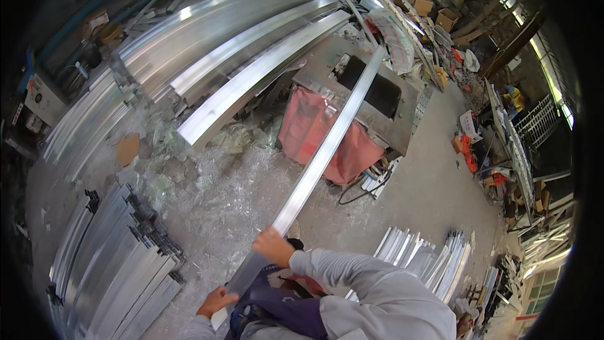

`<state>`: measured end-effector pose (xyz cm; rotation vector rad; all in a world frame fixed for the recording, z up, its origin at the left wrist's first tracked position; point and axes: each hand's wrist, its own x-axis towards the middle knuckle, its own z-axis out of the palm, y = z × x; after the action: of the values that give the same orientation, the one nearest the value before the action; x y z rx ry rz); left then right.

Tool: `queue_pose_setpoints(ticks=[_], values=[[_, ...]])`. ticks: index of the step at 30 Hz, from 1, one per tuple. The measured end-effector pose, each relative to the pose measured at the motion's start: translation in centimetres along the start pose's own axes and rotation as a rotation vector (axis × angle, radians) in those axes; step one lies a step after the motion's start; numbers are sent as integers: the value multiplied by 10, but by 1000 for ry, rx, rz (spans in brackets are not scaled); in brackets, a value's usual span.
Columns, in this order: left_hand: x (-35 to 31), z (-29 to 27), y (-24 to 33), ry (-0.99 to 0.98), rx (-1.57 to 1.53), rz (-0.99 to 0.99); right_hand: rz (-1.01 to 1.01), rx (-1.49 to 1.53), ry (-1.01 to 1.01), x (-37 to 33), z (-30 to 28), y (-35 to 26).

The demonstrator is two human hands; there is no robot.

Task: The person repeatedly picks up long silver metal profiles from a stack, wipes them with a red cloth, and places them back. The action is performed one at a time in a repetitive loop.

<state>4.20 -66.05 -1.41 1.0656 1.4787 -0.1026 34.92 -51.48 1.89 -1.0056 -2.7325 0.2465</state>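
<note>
A long silver aluminium profile runs slantwise from beside my body up to the worktable. Its far end lies on the metal-topped table, near a dark rectangular opening. My right hand is closed over the profile, a little beyond my knees. Lower down, my left hand is at the near end of the profile, with its fingers against the edge; the underside of that grip is hidden. A red cloth hangs down the table's near side, under the profile.
Stacks of profiles lie at the lower left and the lower right. Wide, long profiles rest at the upper left. Clear plastic wrap litters the floor left of the table. Cardboard boxes and clutter line the far right.
</note>
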Motion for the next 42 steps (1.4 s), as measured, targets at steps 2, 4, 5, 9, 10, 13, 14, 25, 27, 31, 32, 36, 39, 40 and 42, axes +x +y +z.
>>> queue_pose_setpoints(ticks=[2,4,5,9,10,13,14,25,27,31,32,36,39,40,42], values=[[-42,-5,-54,0,-176,-60,-58,44,70,5,17,-62],[-89,-7,-85,33,-221,-134,-121,112,83,6,33,-110],[-102,-10,-103,34,-178,-186,-145,174,73,8,26,-131],[-140,-5,-189,117,34,-169,-349,252,195,9,50,-176],[-138,-4,-187,171,49,-138,-332,283,76,9,53,-172],[-124,14,-161,394,79,-22,-286,226,-283,25,3,-129],[-109,17,-126,434,138,-19,-183,179,-507,42,-6,-96],[141,32,274,121,-203,447,-28,-464,-130,15,-157,347],[171,35,357,-128,-224,400,37,-459,23,0,-178,426],[219,40,450,-29,-94,393,158,-634,-103,4,-227,496],[220,38,470,-62,-113,398,196,-644,-103,-4,-235,507],[217,29,477,-112,-123,408,236,-665,-145,-19,-237,510],[196,20,428,-81,-66,338,222,-604,-227,-9,-207,467],[196,21,383,-72,-124,359,140,-657,-200,-2,-194,444],[164,26,330,-118,-188,352,10,-795,-188,-11,-166,393]])
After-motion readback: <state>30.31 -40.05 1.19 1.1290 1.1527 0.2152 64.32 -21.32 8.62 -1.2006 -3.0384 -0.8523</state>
